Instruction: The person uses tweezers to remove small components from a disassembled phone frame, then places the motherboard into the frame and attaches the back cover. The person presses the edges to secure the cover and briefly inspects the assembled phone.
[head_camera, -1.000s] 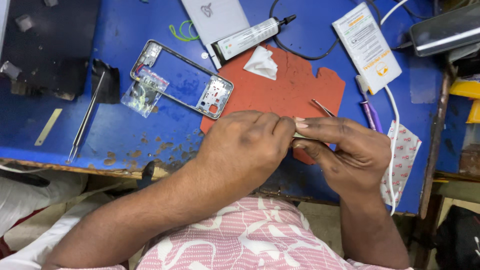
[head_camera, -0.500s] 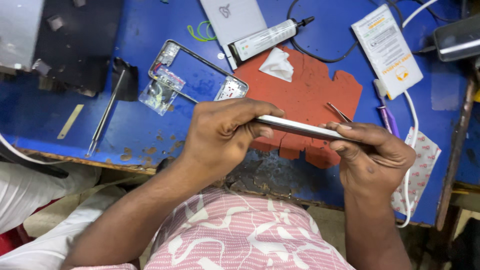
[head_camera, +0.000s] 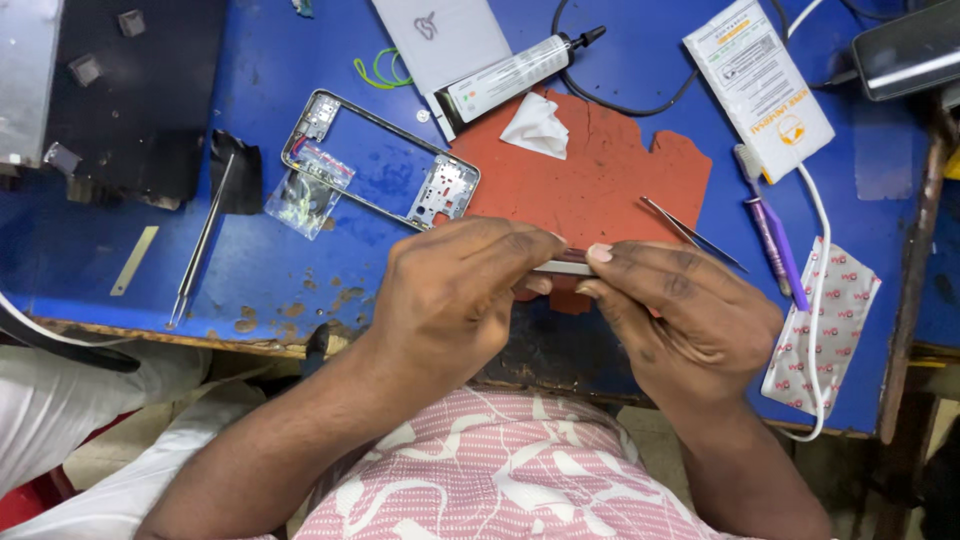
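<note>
Blue and scuffed, the workbench (head_camera: 250, 260) carries a torn red mat (head_camera: 600, 190) at its middle, and over the near edge of that mat I hold a thin flat phone part (head_camera: 563, 267) edge-on between both hands, only a silvery sliver of it showing. I judge it light, stiff and brittle, likely glass-faced, so I take it by the long edges and keep pressure off the flat. My left hand (head_camera: 455, 295) curls over it from above, fingers closed down on its upper edge; my right hand (head_camera: 680, 310) pinches the other end, thumb and forefinger together on it, so both grips are clamped on the part. Just beyond my right knuckles a pair of tweezers (head_camera: 692, 233) lies on the mat, with a purple-handled tool (head_camera: 775, 240) beside it. Farther up sit a crumpled white tissue (head_camera: 536, 127), a glue tube (head_camera: 510, 78) with a black nozzle, and a bare metal phone frame (head_camera: 380, 160) over a small clear bag. A slim metal probe (head_camera: 200, 245) lies well to the left.
</note>
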